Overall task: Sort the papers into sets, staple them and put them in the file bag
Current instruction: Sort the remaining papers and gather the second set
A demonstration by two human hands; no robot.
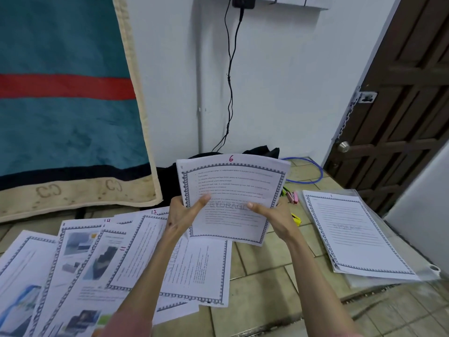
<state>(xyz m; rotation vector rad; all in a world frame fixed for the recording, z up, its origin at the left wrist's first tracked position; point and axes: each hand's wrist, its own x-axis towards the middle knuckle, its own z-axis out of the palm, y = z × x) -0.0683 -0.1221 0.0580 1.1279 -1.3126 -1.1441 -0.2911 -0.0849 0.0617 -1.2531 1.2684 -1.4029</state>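
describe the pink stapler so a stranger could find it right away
Start at the dark wooden door on the right and drop to the tiled floor at its foot. Left of the paper stack marked 1, beside the held sheets' right edge, lies the pink stapler. It is the only pink item; its neighbours are yellow-green.

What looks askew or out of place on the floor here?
The loose pages at lower left lie fanned and overlapping at different angles, unlike the squared stack on the clear file bag at right. Nothing looks torn or spilled.

Held sheet [233,200] had "6" on top; floor sheets at 8 o'clock read "12" [192,263] and "11" [97,263].
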